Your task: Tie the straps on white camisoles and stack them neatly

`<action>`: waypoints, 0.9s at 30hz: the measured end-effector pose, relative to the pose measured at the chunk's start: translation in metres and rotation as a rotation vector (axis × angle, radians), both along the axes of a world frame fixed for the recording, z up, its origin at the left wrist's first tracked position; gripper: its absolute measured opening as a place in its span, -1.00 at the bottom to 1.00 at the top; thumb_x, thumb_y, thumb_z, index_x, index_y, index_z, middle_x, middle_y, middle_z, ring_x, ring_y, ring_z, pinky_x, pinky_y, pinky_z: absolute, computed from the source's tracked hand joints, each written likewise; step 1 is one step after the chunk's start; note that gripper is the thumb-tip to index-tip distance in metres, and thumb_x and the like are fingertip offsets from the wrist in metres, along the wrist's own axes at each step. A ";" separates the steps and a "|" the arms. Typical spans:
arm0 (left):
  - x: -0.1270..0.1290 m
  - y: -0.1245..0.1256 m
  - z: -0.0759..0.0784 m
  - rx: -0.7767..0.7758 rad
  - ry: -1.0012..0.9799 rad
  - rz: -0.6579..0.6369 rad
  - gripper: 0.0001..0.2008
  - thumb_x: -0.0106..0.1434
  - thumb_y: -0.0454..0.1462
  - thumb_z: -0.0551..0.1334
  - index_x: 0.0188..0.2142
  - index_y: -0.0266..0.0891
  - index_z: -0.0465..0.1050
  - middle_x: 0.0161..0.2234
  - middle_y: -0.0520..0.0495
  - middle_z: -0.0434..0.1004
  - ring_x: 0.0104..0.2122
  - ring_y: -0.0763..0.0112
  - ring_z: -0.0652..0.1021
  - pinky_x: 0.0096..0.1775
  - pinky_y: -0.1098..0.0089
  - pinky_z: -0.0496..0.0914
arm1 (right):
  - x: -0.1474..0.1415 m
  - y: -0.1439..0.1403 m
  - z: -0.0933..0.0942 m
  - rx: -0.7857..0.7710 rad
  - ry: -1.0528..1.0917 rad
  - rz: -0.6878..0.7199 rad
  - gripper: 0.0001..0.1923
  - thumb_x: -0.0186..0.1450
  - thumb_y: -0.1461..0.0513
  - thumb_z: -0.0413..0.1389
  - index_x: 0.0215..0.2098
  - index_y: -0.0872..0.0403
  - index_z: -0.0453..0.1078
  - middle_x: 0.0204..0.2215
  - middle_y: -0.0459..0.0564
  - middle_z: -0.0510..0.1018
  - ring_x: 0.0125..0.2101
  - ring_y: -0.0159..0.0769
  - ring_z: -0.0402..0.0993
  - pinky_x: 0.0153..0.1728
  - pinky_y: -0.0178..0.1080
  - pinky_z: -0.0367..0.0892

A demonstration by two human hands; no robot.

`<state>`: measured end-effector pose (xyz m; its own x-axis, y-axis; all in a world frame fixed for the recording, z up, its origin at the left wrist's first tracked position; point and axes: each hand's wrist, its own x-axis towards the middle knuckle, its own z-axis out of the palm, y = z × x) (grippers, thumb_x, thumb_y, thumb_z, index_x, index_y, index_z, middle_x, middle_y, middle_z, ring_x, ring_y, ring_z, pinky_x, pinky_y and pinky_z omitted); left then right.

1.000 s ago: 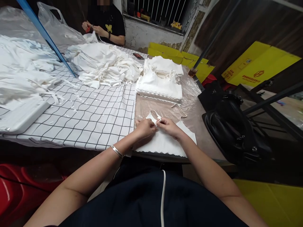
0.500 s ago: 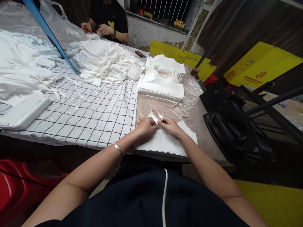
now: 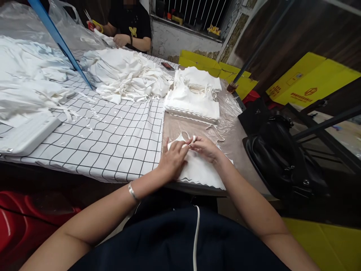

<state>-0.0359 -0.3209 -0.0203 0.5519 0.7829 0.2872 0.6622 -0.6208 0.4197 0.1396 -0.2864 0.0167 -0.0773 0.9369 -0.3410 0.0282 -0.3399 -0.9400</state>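
A white strappy top (image 3: 201, 171) lies flat in front of me, its wavy hem toward the table edge. My left hand (image 3: 174, 157) rests on its left side, fingers stretched out over the cloth and fingertips near the neckline. In the pinched fingers of my right hand (image 3: 207, 148) is a small white strip (image 3: 193, 139), which stands up beside the looped strap. Whether strip and strap are one piece I cannot tell. Another thin strap (image 3: 217, 132) curls on the plastic sheet beyond my right hand.
A stack of folded white tops (image 3: 194, 107) stands behind the garment. Loose white garments (image 3: 126, 75) are heaped to the left, near a blue post (image 3: 60, 47) and a white device (image 3: 31, 133). A black bag (image 3: 282, 154) sits right. Across the table a person holds scissors (image 3: 94, 23).
My left hand has opened from a pinch and spread over the top. My right hand has turned slightly, still pinching. The person across has raised the scissors to the left.
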 end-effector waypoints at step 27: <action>-0.029 -0.025 -0.009 0.021 0.310 -0.367 -0.29 0.30 0.21 -0.03 0.24 -0.15 0.29 0.28 -0.24 0.24 0.26 -0.09 0.24 0.19 -0.12 0.07 | 0.040 -0.025 -0.001 0.666 -1.039 -0.014 -0.50 0.40 -0.03 -0.09 0.14 0.08 0.30 0.09 0.17 0.47 0.12 -0.09 0.36 0.10 -0.03 0.22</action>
